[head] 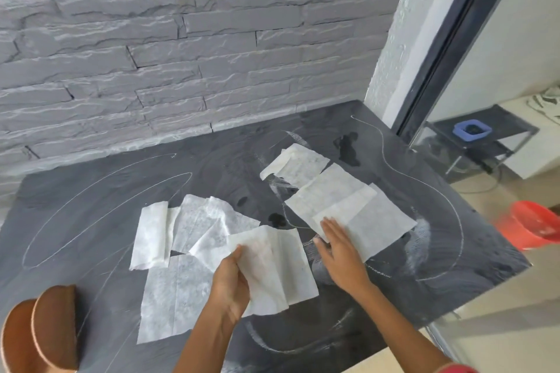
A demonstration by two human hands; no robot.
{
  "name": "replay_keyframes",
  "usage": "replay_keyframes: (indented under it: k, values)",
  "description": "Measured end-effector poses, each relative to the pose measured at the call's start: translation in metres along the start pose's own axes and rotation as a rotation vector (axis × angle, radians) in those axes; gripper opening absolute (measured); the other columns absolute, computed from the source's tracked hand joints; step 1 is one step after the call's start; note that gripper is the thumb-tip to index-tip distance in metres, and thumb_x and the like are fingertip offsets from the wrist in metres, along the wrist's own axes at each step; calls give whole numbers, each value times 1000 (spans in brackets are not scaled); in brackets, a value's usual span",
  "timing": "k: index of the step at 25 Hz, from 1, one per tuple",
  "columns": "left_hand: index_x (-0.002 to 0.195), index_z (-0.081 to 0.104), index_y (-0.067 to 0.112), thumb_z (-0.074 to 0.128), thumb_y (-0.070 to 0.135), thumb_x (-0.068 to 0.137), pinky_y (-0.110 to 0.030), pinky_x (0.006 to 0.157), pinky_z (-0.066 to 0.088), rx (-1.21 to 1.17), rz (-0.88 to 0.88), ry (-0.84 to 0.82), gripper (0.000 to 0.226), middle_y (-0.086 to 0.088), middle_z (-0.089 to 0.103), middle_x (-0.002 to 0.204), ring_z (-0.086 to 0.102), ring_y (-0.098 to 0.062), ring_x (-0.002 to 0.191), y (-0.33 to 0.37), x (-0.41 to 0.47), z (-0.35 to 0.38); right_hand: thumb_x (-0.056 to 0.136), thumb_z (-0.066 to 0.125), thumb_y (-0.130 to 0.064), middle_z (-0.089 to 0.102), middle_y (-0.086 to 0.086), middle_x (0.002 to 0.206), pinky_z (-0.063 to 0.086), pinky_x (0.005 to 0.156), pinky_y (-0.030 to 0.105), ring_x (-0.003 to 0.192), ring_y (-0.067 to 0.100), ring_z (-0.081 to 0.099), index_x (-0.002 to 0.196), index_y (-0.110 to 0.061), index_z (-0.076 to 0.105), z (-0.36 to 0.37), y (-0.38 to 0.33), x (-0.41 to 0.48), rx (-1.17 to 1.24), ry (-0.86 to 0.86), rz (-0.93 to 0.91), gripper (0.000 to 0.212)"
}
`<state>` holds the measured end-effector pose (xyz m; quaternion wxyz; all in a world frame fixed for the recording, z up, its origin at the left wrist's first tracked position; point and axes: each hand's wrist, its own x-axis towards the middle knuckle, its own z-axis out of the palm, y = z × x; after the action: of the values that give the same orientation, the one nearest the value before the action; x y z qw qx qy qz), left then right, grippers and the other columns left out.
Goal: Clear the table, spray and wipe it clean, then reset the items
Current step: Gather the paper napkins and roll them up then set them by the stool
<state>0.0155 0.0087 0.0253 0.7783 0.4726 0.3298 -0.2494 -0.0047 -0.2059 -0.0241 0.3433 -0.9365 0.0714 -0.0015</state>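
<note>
Several white wipes lie spread over the dark stone table [91, 221]. My left hand [230, 285] grips one folded wipe [272, 269] and holds it just above the table's near middle. My right hand [339, 248] lies flat, fingers together, on the near edge of an overlapping stack of wipes [348, 209] to the right. More wipes [194, 224] are spread to the left of my left hand, and another one [172, 297] lies nearer the front edge. Wet patches [348, 145] and white smear marks show on the tabletop.
A grey stone wall [181, 54] backs the table. A brown chair back [39, 330] stands at the front left corner. An orange bucket [536, 224] sits on the floor to the right. Farther right, a low glass stand holds a blue tray [471, 129].
</note>
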Motion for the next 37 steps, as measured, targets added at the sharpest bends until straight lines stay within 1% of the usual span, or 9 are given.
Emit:
replay_keyframes:
  k: [8, 14, 16, 20, 23, 26, 30, 33, 37]
  values:
    - [124, 57, 4, 38, 30, 100, -39, 104, 39, -143, 26, -12, 40, -15, 62, 124, 55, -28, 118, 3, -2, 0, 99, 24, -47, -6, 8, 158, -8, 116, 36, 145, 22, -11, 149, -7, 0, 21, 17, 81, -508, -112, -66, 68]
    - [126, 55, 4, 33, 32, 101, -45, 112, 32, -266, 51, -25, 43, -17, 61, 126, 53, -30, 122, 14, 0, 3, 103, 15, -23, 2, 6, 159, -6, 117, 43, 145, 25, -5, 149, -9, 5, 38, 19, 95, -672, -109, -17, 50]
    - [124, 57, 6, 31, 32, 102, -45, 112, 33, -306, 68, -30, 42, -17, 61, 125, 53, -31, 122, 16, -1, 5, 103, 17, -20, 7, 6, 158, -4, 118, 40, 146, 23, -2, 149, -9, 11, 36, 15, 96, -531, -92, -17, 47]
    - [117, 60, 4, 31, 33, 102, -42, 108, 37, -341, 48, -48, 44, -15, 70, 106, 60, -29, 108, 18, -3, 16, 103, 22, -20, 19, 3, 156, 3, 117, 26, 145, 13, 9, 146, -8, 22, 7, -27, 83, 305, -22, 88, 44]
    - [115, 61, 3, 30, 37, 101, -37, 88, 48, -322, 18, -65, 48, -15, 70, 101, 64, -26, 97, 15, -5, 24, 103, 27, -24, 33, -3, 150, 15, 116, 26, 140, 9, 23, 144, -13, 30, -15, -66, 64, 633, -22, 137, 43]
    - [109, 63, 0, 28, 39, 101, -36, 74, 49, -336, -35, -116, 52, -17, 73, 90, 66, -26, 89, 14, -8, 32, 102, 27, -27, 45, -4, 137, 21, 110, 21, 128, 5, 35, 145, -14, 32, -20, -101, 39, 590, -102, 75, 45]
    - [116, 60, 1, 26, 38, 101, -37, 97, 42, -434, -76, -213, 52, -15, 69, 106, 57, -26, 113, 14, -9, 40, 103, 21, -24, 15, -2, 157, 2, 113, 18, 143, 6, 6, 148, -12, 21, 11, -125, 11, 303, -263, -81, 46]
    - [120, 57, 2, 31, 45, 98, -36, 102, 36, -484, -94, -245, 55, -12, 63, 118, 52, -25, 119, 16, -12, 36, 102, 18, -25, 1, -2, 158, -10, 113, 19, 142, 4, -9, 149, -12, 10, 29, -125, 1, 75, -285, -154, 49]
    - [118, 59, -1, 40, 50, 94, -36, 105, 40, -396, -74, -248, 59, -12, 66, 113, 57, -24, 115, 19, -16, 29, 102, 22, -32, 4, -8, 158, -5, 115, 20, 139, -6, -8, 149, -17, 15, 33, -120, -3, 220, -339, -148, 50]
